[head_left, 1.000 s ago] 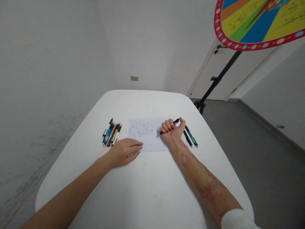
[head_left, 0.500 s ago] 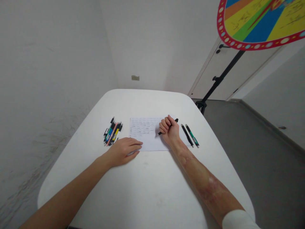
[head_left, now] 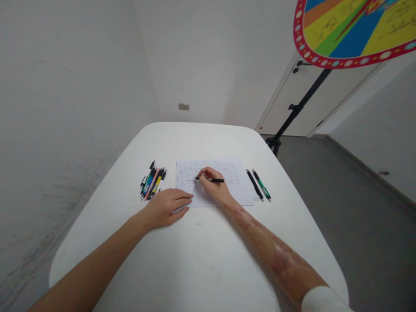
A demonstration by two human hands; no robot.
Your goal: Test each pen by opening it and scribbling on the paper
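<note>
A white sheet of paper [head_left: 238,193] with rows of handwriting lies across the middle of the table. My right hand [head_left: 212,182] grips a black pen [head_left: 217,180], its tip pointing left over the written lines. Whether the tip touches the paper I cannot tell. My left hand [head_left: 170,206] lies flat, fingers stretched, with the fingertips on the paper's lower left corner. Just beyond it, to the left, is a bunch of several pens [head_left: 152,182] in black, blue, pink and yellow. Right of the paper lie a black pen [head_left: 255,184] and a green pen [head_left: 261,185].
The white table [head_left: 201,138] has rounded corners and stands near a grey-white wall [head_left: 195,56]. A colourful prize wheel [head_left: 354,34] on a black stand [head_left: 297,110] rises at the right, in front of a door [head_left: 312,112].
My right hand has moved left over the paper and turned from a fist around the pen to a writing grip. My left hand has stayed in place.
</note>
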